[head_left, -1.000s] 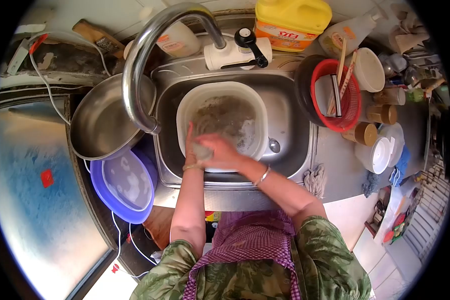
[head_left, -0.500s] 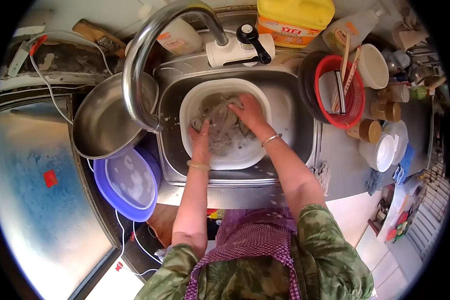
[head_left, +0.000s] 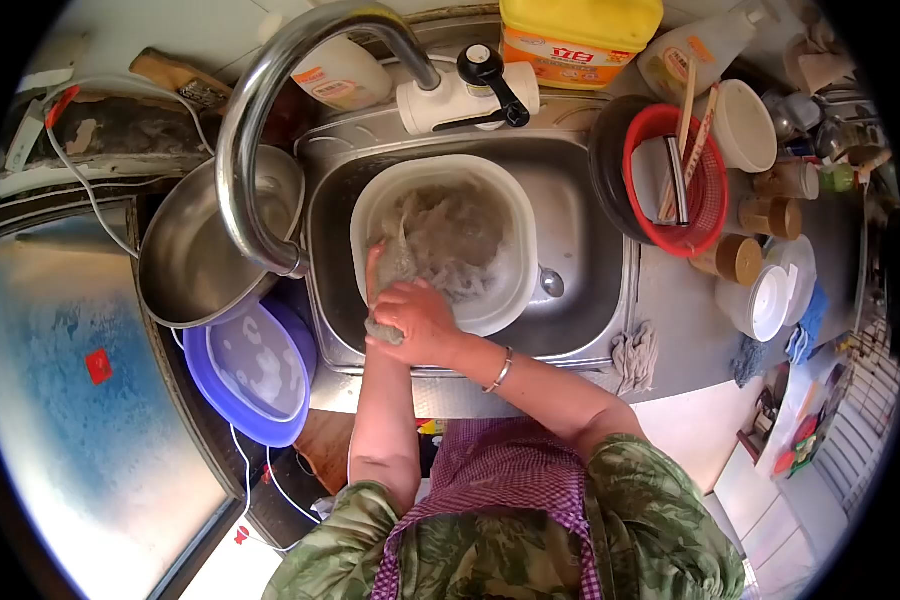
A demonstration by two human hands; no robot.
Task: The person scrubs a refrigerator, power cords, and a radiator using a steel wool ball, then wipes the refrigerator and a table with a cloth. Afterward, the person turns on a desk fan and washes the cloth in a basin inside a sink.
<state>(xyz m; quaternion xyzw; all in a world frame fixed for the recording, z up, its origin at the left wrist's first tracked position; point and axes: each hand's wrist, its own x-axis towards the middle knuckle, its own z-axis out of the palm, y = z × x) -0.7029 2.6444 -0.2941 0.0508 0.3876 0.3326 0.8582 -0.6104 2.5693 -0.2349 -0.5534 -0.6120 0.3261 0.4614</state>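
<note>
A white basin stands in the steel sink, holding cloudy water and a greyish, soft-looking wet mass whose kind I cannot make out. My left hand is at the basin's left front edge, beside a strand of that mass. One finger is stretched out; the other fingers are mostly hidden. My right hand crosses over it, fingers wrapped round the left wrist. Under those fingers is a greyish band that looks like the left wrist's bangle. A silver bracelet circles my right wrist.
A curved tap arches over the sink's left side. A steel pan and a purple basin stand left. A spoon lies in the sink. A red basket, jars and bowls crowd the right; a grey cloth lies at the edge.
My right hand has left the wet mass in the basin and crossed over to my left wrist. My left hand has moved slightly down and left. The spoon has come into view.
</note>
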